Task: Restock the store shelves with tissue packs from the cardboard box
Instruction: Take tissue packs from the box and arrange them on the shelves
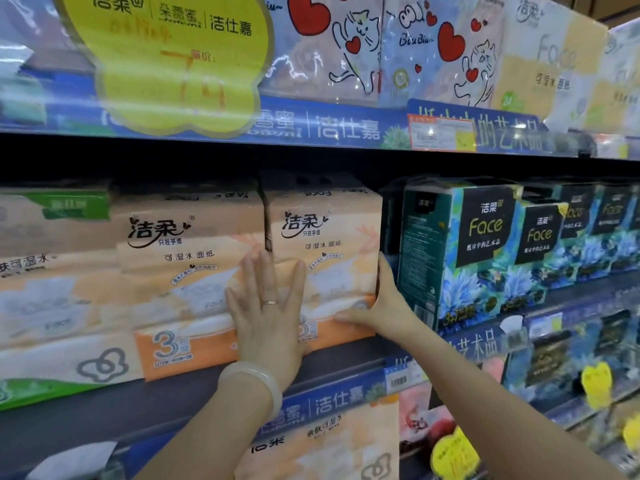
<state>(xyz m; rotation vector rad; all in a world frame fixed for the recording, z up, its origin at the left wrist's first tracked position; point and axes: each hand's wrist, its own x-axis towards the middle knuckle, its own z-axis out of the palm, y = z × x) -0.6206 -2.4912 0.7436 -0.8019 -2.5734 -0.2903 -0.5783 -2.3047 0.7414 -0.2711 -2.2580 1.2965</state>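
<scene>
We face the grey metal middle shelf point(332, 358) running across the frame, with dark teal boxed Face tissue packs point(460, 251) at centre right. Our orange plastic-wrapped tissue pack point(325, 258) stands upright at centre, already on the shelf — snug against its orange twin point(187, 271) on the left. Our left hand point(268, 317) presses flat on its front, fingers straight and spread; our right hand point(384, 306) cups its right edge, fingers hidden in the narrow gap — room lies only backward.
</scene>
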